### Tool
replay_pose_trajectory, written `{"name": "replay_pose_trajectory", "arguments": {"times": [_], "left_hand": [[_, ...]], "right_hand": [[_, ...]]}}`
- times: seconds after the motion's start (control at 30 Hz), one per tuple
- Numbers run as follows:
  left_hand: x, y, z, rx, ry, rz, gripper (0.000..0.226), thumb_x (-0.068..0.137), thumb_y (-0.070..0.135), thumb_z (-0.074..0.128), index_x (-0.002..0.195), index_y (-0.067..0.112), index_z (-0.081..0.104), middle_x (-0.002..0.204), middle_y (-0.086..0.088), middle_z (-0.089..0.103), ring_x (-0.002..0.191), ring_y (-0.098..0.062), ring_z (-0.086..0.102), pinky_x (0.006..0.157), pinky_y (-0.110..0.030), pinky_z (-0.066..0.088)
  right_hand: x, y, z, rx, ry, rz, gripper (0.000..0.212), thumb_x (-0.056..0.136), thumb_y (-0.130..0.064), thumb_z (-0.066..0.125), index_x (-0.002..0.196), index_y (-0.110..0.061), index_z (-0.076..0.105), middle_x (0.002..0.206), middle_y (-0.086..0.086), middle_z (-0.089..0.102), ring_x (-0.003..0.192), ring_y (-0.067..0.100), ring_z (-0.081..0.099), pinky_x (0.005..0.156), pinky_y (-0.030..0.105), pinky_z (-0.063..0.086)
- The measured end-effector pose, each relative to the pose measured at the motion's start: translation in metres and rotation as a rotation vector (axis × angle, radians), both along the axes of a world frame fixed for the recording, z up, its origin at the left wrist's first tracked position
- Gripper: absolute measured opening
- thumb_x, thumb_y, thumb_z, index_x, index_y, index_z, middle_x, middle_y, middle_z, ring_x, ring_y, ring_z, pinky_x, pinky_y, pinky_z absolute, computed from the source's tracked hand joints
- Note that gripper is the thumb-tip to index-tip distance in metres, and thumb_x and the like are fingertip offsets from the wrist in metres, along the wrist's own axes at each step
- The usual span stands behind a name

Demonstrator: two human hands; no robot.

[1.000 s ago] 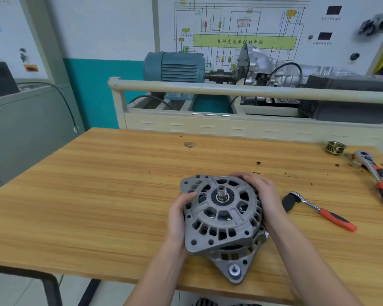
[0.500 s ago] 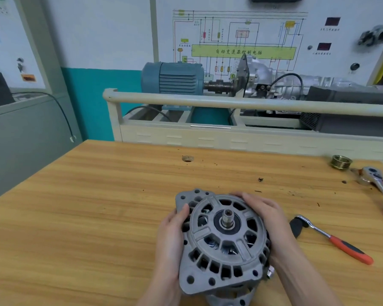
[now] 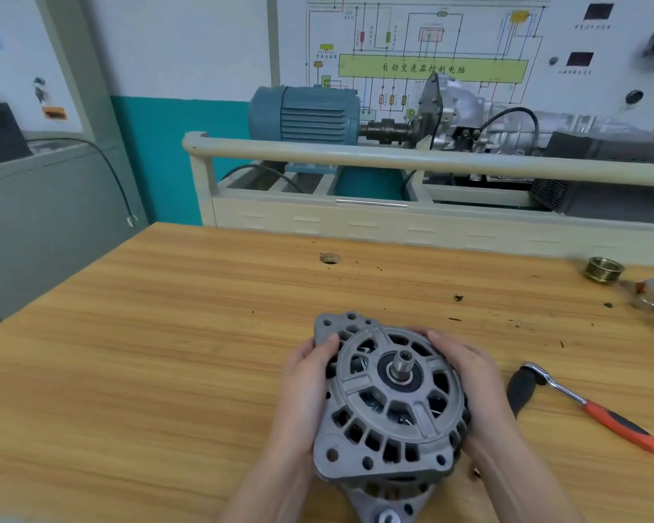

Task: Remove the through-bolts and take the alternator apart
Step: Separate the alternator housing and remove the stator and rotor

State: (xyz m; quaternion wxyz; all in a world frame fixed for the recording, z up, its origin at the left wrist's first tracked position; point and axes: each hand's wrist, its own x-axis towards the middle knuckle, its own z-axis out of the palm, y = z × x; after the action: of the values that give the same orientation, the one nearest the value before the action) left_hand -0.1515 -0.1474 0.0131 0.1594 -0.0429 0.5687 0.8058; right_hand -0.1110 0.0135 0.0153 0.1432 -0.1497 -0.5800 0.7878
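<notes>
Head view: the alternator (image 3: 391, 402) sits between the 2 hands near the front edge of the tabletop (image 3: 148, 352), shaft end up and tilted toward the person. The left hand (image 3: 306, 386) curls around its left rim, thumb on the front housing; the right hand (image 3: 469, 379) wraps the right rim, fingers over the far edge. It looks heavy, rigid cast metal, with vent slots and mounting lugs that give purchase, so gripping the rim on opposite sides seems soundest. The threaded shaft is no handle. A ratchet (image 3: 589, 405) lies just right of the right hand.
</notes>
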Motion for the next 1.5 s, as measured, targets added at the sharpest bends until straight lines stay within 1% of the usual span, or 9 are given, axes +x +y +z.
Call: {"name": "replay_pose_trajectory", "arguments": {"times": [0.13, 0.33, 0.63, 0.77, 1.1, 1.2, 1.3, 1.4, 1.5], "left_hand": [[-0.007, 0.005, 0.002, -0.061, -0.034, -0.010, 0.043, 0.091, 0.024, 0.060, 0.128, 0.004, 0.053, 0.095, -0.009, 0.073, 0.067, -0.013, 0.070, 0.042, -0.016, 0.047], [-0.015, 0.004, 0.006, -0.038, -0.082, -0.063, 0.020, 0.091, 0.023, 0.059, 0.098, 0.006, 0.067, 0.071, -0.006, 0.073, 0.059, -0.019, 0.070, 0.055, -0.027, 0.049], [-0.020, -0.002, 0.000, -0.086, -0.088, -0.050, 0.021, 0.093, 0.027, 0.057, 0.093, 0.010, 0.069, 0.075, -0.008, 0.074, 0.064, -0.022, 0.071, 0.068, -0.035, 0.052], [-0.022, -0.003, 0.000, -0.114, -0.067, -0.057, 0.021, 0.093, 0.028, 0.056, 0.093, 0.010, 0.068, 0.077, -0.009, 0.074, 0.068, -0.023, 0.071, 0.070, -0.035, 0.053], [-0.018, 0.001, 0.004, -0.015, -0.093, -0.105, 0.022, 0.095, 0.025, 0.053, 0.089, 0.008, 0.066, 0.064, -0.006, 0.071, 0.054, -0.019, 0.068, 0.048, -0.025, 0.051], [-0.016, 0.002, 0.003, 0.008, -0.081, -0.137, 0.024, 0.096, 0.025, 0.049, 0.087, 0.008, 0.064, 0.063, -0.005, 0.069, 0.053, -0.019, 0.066, 0.049, -0.026, 0.051], [-0.015, 0.006, 0.005, -0.071, -0.009, -0.168, 0.027, 0.096, 0.020, 0.049, 0.080, 0.008, 0.067, 0.065, -0.006, 0.070, 0.056, -0.017, 0.067, 0.054, -0.026, 0.050], [-0.013, 0.013, 0.007, -0.123, 0.098, -0.152, 0.024, 0.095, -0.003, 0.044, 0.080, 0.002, 0.061, 0.070, -0.001, 0.061, 0.066, -0.007, 0.064, 0.052, -0.009, 0.045], [-0.014, 0.020, 0.012, -0.169, 0.109, -0.136, 0.028, 0.099, -0.003, 0.032, 0.083, 0.011, 0.050, 0.064, 0.006, 0.051, 0.058, -0.008, 0.052, 0.047, -0.011, 0.041]], "right_hand": [[0.001, 0.003, -0.002, -0.017, -0.020, -0.020, 0.024, 0.091, -0.012, 0.057, 0.078, -0.008, 0.077, 0.087, 0.018, 0.073, 0.071, 0.029, 0.071, 0.057, 0.032, 0.059], [-0.001, 0.001, -0.003, -0.023, -0.040, -0.032, 0.031, 0.093, -0.015, 0.056, 0.072, -0.015, 0.078, 0.081, 0.013, 0.074, 0.066, 0.024, 0.071, 0.053, 0.029, 0.056], [-0.008, -0.003, -0.002, 0.004, -0.113, -0.073, 0.020, 0.091, -0.019, 0.059, 0.089, -0.008, 0.076, 0.085, 0.014, 0.074, 0.072, 0.028, 0.071, 0.071, 0.039, 0.055], [-0.009, -0.005, -0.002, 0.017, -0.112, -0.079, 0.020, 0.091, -0.018, 0.058, 0.085, -0.010, 0.076, 0.086, 0.015, 0.074, 0.076, 0.030, 0.070, 0.080, 0.044, 0.053], [-0.002, 0.001, -0.003, 0.044, -0.079, -0.105, 0.013, 0.090, -0.014, 0.061, 0.092, -0.013, 0.074, 0.093, 0.009, 0.075, 0.085, 0.023, 0.071, 0.078, 0.037, 0.055], [0.007, 0.004, 0.015, 0.333, 0.117, -0.169, 0.017, 0.087, -0.012, 0.065, 0.101, -0.019, 0.071, 0.105, -0.006, 0.072, 0.105, 0.010, 0.064, 0.088, 0.028, 0.051], [0.021, -0.009, 0.046, 0.756, 0.457, 0.060, 0.034, 0.079, -0.033, 0.068, 0.111, -0.022, 0.068, 0.112, -0.015, 0.068, 0.111, 0.003, 0.060, 0.095, 0.022, 0.047], [0.024, -0.035, 0.057, 1.286, 0.517, 0.443, 0.033, 0.077, -0.042, 0.068, 0.104, -0.023, 0.070, 0.109, -0.018, 0.064, 0.105, 0.001, 0.058, 0.090, 0.022, 0.047], [0.021, -0.040, 0.048, 1.611, 0.553, 0.516, 0.033, 0.074, -0.040, 0.075, 0.099, -0.019, 0.069, 0.115, -0.005, 0.050, 0.106, 0.008, 0.043, 0.089, 0.025, 0.041]]}}
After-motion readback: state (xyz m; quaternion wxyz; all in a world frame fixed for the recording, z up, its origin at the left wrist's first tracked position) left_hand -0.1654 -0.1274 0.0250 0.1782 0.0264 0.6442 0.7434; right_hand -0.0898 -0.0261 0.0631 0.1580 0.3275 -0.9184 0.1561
